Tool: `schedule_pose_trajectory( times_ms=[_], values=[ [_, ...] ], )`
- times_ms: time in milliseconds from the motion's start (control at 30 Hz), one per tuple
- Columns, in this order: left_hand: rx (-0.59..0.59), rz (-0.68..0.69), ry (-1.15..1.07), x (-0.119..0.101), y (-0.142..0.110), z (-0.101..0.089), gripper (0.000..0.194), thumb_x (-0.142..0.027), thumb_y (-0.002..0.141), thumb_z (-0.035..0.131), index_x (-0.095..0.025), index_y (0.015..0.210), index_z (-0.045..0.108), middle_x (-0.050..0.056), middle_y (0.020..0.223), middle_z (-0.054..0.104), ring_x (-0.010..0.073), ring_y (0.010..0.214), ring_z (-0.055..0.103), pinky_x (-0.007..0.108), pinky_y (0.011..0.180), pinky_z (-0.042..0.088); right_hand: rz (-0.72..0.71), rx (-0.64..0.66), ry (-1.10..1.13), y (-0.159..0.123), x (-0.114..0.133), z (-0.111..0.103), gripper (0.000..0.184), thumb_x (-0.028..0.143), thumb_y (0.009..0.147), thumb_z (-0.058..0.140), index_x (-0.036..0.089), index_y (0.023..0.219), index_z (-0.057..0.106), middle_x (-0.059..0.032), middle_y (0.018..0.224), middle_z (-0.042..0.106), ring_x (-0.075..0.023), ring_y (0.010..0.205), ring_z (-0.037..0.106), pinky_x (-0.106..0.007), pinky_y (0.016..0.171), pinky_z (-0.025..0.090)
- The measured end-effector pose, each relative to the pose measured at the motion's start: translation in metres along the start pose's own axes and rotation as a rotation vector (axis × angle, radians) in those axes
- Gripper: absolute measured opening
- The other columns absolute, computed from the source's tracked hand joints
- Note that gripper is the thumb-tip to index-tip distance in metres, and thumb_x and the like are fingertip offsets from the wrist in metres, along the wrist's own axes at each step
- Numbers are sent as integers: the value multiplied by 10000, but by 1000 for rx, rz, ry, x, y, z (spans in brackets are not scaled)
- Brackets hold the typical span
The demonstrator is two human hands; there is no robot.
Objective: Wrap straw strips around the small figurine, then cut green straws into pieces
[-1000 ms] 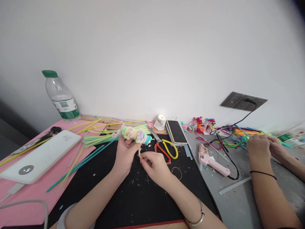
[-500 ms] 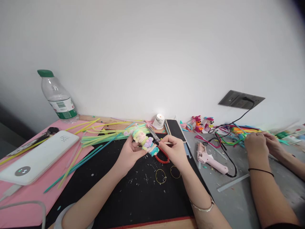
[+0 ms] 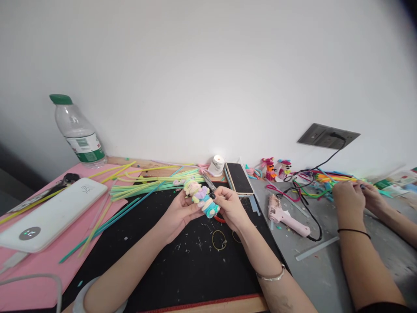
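Observation:
A small pastel pipe-cleaner doll (image 3: 201, 193) is held up over the black mat (image 3: 195, 269), tilted with its blue end toward the lower right. My left hand (image 3: 180, 215) is closed round its yellow-green upper part. Thumb and fingers of my right hand (image 3: 230, 208) press on the doll's lower side, near the blue base; a dark nail shows on the thumb. Behind my right hand lie scissors (image 3: 208, 180), with blades pointing to the wall and red handles mostly covered. A yellowish ring (image 3: 219, 240) rests on the mat below the doll, among small scraps.
Green and yellow pipe cleaners (image 3: 130, 191) lie left, by a white power bank (image 3: 58, 213) and a bottle (image 3: 78, 134). A phone (image 3: 239, 178) and paper cup (image 3: 216, 165) stand behind. At right are a pink glue gun (image 3: 286, 217), its black cord, and another person's hands (image 3: 350, 202).
My right hand has moved left onto the doll's lower part; the pale stick-like piece seen at its fingers no longer shows. The doll has turned slightly, its blue base now facing me.

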State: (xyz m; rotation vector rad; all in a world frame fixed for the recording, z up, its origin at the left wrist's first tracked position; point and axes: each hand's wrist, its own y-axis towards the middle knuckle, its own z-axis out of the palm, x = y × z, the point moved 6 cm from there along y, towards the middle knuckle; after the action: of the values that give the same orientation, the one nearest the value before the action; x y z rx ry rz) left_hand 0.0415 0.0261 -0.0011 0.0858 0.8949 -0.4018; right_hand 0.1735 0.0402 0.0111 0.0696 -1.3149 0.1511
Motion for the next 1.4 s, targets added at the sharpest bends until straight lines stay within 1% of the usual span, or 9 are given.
schedule_pose_trajectory(
  times_ms=[233, 433, 533, 733, 867, 1033, 1167, 1267, 1400],
  values=[
    [20, -38, -64, 2, 1, 2, 362, -187, 760, 671, -227, 1098, 549, 38, 993, 651, 193, 927, 640, 402, 898, 487, -34, -7, 30, -1, 1, 2, 275, 340, 641, 746, 173, 641, 528, 56, 505, 518, -73, 437, 467, -208, 451, 430],
    [56, -56, -138, 2, 3, 4, 211, -203, 781, 634, -184, 990, 615, 70, 993, 651, 188, 931, 622, 399, 945, 448, -143, -39, -192, 0, 3, 0, 235, 345, 697, 693, 179, 646, 533, 24, 544, 565, -107, 502, 521, -254, 529, 472],
    [44, -69, -123, 2, 4, 4, 160, -240, 788, 625, -179, 936, 637, 70, 955, 655, 182, 903, 622, 373, 919, 455, -194, -35, -302, 0, 2, 1, 201, 326, 729, 656, 182, 660, 533, 11, 564, 584, -126, 539, 551, -261, 555, 469],
    [48, -30, 27, 4, 3, 1, 249, -218, 743, 691, -178, 985, 647, 72, 1011, 658, 185, 960, 603, 322, 890, 449, -251, -27, -431, -4, 2, 7, 150, 274, 762, 604, 184, 668, 529, 14, 597, 578, -130, 565, 560, -248, 569, 450],
    [-32, -24, 8, 6, 4, -6, 236, -188, 750, 687, -201, 982, 646, 46, 998, 664, 149, 955, 603, 271, 868, 460, -310, -67, -521, -5, 7, 6, 155, 280, 785, 581, 174, 674, 552, 15, 619, 541, -111, 552, 495, -229, 531, 393],
    [-95, -47, -72, 6, 5, -11, 241, -156, 744, 690, -221, 974, 653, 42, 1011, 670, 156, 979, 610, 273, 881, 470, -289, -63, -483, -1, 5, 0, 176, 312, 804, 575, 160, 714, 584, 6, 633, 544, -105, 560, 457, -231, 532, 360],
    [-129, -86, -75, 8, 5, -15, 226, -169, 738, 699, -225, 953, 662, 33, 962, 667, 142, 910, 615, 274, 831, 495, -255, -72, -419, 0, 2, -2, 198, 326, 771, 620, 158, 685, 564, 20, 615, 523, -87, 534, 422, -218, 506, 328],
    [-114, -96, -53, 9, 4, -15, 221, -208, 755, 690, -235, 972, 661, 22, 1004, 643, 110, 865, 598, 243, 778, 501, -217, -72, -344, 0, 0, -2, 221, 342, 747, 646, 159, 673, 545, 33, 588, 495, -74, 507, 392, -207, 478, 304],
    [-64, -105, -62, 9, 4, -12, 231, -203, 749, 696, -218, 978, 664, 32, 1000, 629, 106, 840, 584, 238, 754, 499, -177, -58, -263, 1, -3, -2, 246, 347, 725, 669, 162, 658, 522, 51, 540, 456, -59, 470, 351, -195, 442, 256]
  ],
)
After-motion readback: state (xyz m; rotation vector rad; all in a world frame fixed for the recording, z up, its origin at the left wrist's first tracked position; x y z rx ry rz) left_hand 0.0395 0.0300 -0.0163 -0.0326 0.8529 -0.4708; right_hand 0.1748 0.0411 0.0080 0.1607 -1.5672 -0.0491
